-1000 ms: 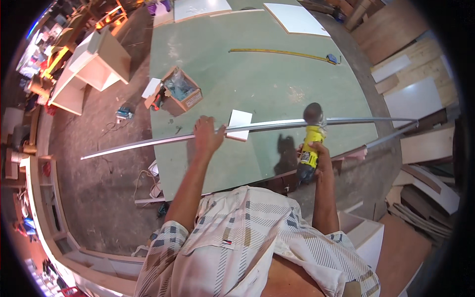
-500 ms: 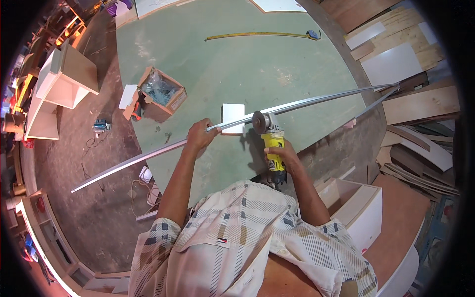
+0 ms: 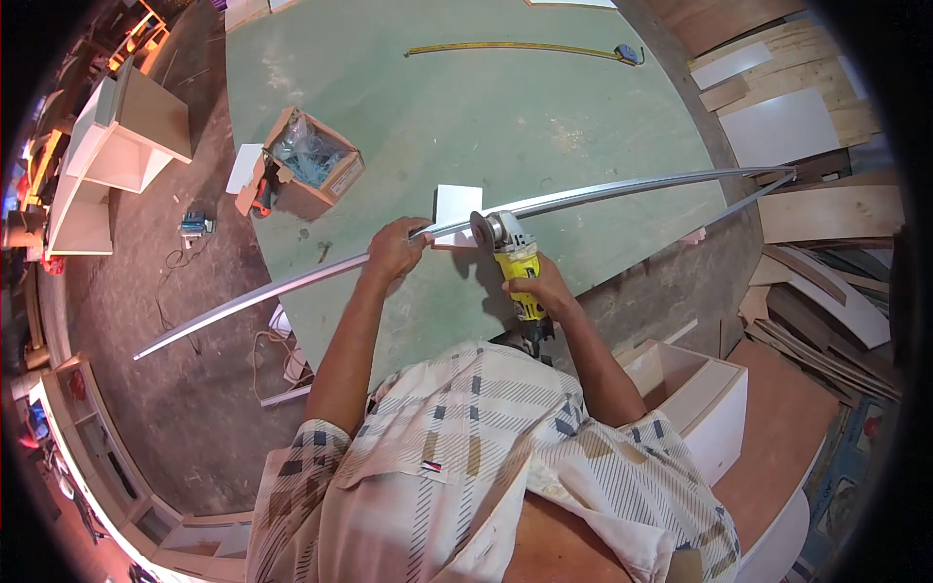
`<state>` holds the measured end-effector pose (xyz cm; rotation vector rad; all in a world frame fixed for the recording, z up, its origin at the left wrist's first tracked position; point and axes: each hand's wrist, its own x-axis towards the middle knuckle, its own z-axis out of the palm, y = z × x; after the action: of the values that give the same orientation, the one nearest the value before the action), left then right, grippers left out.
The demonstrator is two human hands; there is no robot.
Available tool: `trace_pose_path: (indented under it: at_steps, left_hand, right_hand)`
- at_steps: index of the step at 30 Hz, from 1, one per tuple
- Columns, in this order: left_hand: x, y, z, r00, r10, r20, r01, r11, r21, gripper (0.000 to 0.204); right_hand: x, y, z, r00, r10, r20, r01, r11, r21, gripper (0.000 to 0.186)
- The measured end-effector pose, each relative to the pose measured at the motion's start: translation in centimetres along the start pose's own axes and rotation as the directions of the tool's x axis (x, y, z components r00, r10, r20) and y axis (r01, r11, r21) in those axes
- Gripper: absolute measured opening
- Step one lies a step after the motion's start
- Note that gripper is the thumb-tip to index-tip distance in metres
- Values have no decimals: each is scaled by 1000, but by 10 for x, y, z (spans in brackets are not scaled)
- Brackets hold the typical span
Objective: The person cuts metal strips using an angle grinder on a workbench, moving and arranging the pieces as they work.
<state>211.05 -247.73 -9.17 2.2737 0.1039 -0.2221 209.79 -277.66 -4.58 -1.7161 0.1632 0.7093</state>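
Firstly, close to the plaid cotton shirt [image 3: 447, 418], the right hand [image 3: 546, 290] is wrapped around a yellow angle grinder [image 3: 526, 284], which has a black tail and a silver head; its tail points to five o'clock, its round, dull disc [image 3: 480, 231] to eleven. At four o'clock stands a white, box-shaped wooden drawer unit [image 3: 714, 423]. By the disc, at the middle of the green tabletop [image 3: 408, 136], there is a long, thin, shiny silver metal bar [image 3: 593, 195]; its long axis goes from between eight and nine o'clock to between two and three. The left hand [image 3: 397, 251] pinches this bar with thumb and fingers. Whether the disc touches it, I cannot tell. Beneath the bar lies a white rectangular board [image 3: 457, 202]. Farther, an open brown cardboard box [image 3: 340, 180] is at ten o'clock, and a yellow measuring tape [image 3: 515, 45] stretches from twelve to one. Around the table spreads a grey, stained concrete floor [image 3: 175, 428], with a pale wooden cabinet [image 3: 160, 121] at ten and flat white panels [image 3: 777, 128] at two.
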Motion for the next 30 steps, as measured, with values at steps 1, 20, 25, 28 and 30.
trace_pose_path:
  at_steps: [1,20,25,28,30]
  left_hand:
    - [0,0,0,1000,-4,3,4,1000,-3,27]
    - [-2,4,-3,1000,-23,13,24,999,-24,34]
    - [-2,3,-2,997,-77,15,78,995,-66,30]
    - [-1,1,-1,998,-57,4,57,996,-62,30]
    - [-1,0,0,999,-46,3,46,998,-50,30]
  right_hand:
    - [1,-1,0,1000,12,-8,-12,1000,-15,60]
    - [9,-3,1,999,16,32,-15,999,-47,61]
    - [8,-7,1,998,54,40,-53,998,-24,62]
    - [9,-6,1,998,49,34,-47,998,-50,62]
    - [10,-6,2,999,40,8,-39,994,-98,61]
